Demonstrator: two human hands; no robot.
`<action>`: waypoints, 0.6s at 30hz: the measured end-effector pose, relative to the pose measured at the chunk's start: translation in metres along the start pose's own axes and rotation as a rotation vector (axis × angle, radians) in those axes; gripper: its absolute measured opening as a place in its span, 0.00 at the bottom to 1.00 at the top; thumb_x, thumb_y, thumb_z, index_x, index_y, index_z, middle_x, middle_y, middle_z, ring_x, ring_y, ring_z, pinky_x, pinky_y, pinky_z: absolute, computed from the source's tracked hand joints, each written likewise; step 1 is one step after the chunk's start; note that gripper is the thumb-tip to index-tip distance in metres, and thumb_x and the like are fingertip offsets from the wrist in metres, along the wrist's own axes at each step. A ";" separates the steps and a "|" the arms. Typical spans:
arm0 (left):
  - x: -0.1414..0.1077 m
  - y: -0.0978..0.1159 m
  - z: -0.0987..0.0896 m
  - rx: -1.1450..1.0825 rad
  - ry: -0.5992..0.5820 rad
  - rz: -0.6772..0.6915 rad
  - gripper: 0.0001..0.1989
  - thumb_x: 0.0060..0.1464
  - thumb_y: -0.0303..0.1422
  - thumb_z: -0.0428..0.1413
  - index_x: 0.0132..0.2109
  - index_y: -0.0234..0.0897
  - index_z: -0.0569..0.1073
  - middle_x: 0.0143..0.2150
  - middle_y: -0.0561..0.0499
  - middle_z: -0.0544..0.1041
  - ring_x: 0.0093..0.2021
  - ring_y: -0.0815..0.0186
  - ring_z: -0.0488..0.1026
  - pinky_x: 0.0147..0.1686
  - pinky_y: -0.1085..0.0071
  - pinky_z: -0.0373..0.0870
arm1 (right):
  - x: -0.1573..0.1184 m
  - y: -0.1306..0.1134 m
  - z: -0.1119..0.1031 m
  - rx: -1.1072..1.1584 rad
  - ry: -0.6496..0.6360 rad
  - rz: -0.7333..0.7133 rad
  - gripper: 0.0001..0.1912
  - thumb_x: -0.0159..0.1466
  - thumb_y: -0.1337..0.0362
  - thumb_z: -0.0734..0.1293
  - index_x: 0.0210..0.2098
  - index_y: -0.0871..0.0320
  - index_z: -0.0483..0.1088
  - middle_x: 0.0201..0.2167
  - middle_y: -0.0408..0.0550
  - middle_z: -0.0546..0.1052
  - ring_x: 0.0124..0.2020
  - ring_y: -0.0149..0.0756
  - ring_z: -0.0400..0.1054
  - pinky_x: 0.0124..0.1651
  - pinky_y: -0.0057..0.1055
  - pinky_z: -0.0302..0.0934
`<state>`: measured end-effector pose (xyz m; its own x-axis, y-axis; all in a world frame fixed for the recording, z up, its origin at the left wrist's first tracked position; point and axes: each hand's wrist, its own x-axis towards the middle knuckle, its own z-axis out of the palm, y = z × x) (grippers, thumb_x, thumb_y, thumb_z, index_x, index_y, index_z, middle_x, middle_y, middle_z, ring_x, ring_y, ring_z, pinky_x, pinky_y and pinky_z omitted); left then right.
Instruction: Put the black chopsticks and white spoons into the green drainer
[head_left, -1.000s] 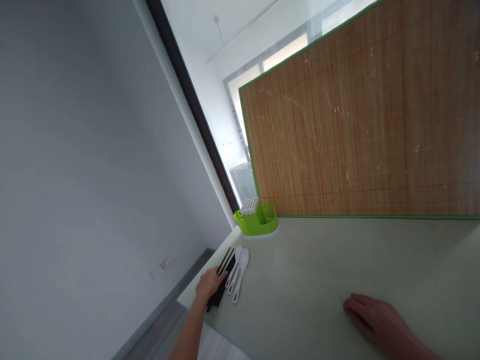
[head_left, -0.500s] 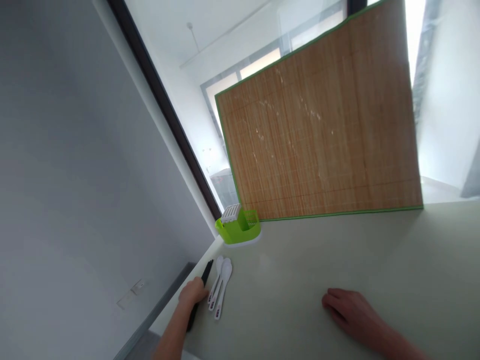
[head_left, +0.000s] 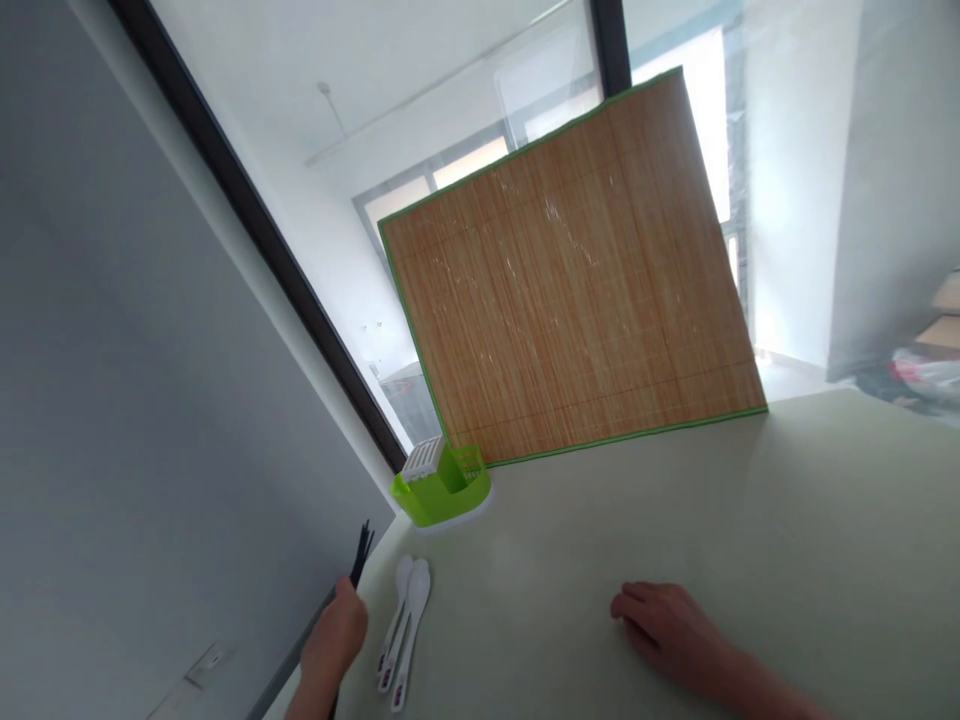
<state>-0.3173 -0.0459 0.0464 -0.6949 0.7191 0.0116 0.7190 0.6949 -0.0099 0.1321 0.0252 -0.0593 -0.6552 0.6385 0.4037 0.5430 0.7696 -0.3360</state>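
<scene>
My left hand (head_left: 339, 630) is closed around a bunch of thin black chopsticks (head_left: 363, 555); their tips stick out above the fist, and a bit of the lower ends shows below it. Just to the right of that hand, several white spoons (head_left: 415, 600) lie side by side on the pale table, bowls pointing away from me. Further back stands a bright green utensil holder (head_left: 442, 495) with a white slatted part and a white base. My right hand (head_left: 660, 625) rests on the tabletop with its fingers curled together and nothing visible in them.
A bamboo mat (head_left: 570, 290) with green edging stands upright along the back of the table (head_left: 555, 560), against a glass panel. A grey wall (head_left: 150, 400) runs along the left side. Bags and boxes (head_left: 930, 365) lie beyond the table at the far right.
The black chopsticks, lying on the table under my left hand before, are now lifted in its grip. My view has turned right; the right hand stays on the table.
</scene>
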 end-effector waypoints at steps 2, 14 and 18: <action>-0.029 0.040 -0.013 -0.058 0.033 0.144 0.20 0.62 0.28 0.33 0.58 0.29 0.55 0.45 0.38 0.77 0.41 0.58 0.75 0.36 0.68 0.65 | 0.003 0.003 -0.003 0.071 0.086 0.051 0.16 0.62 0.72 0.57 0.46 0.52 0.65 0.36 0.43 0.74 0.36 0.32 0.70 0.39 0.28 0.58; -0.213 0.279 0.037 -0.224 -0.192 0.718 0.24 0.59 0.21 0.38 0.60 0.33 0.62 0.47 0.39 0.75 0.46 0.57 0.74 0.44 0.64 0.69 | 0.006 0.011 -0.038 -0.061 0.390 -0.029 0.10 0.65 0.66 0.58 0.43 0.53 0.68 0.40 0.48 0.72 0.45 0.39 0.65 0.56 0.47 0.51; -0.237 0.297 0.046 -0.259 -0.201 0.696 0.25 0.57 0.17 0.35 0.54 0.30 0.69 0.46 0.38 0.75 0.44 0.58 0.75 0.43 0.63 0.71 | 0.008 0.032 -0.030 0.025 0.261 0.101 0.11 0.66 0.66 0.56 0.36 0.55 0.70 0.33 0.46 0.74 0.39 0.37 0.66 0.49 0.41 0.58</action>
<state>0.0605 -0.0095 -0.0054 -0.0524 0.9942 -0.0940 0.9551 0.0774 0.2861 0.1601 0.0547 -0.0413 -0.4387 0.6933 0.5717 0.5835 0.7036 -0.4055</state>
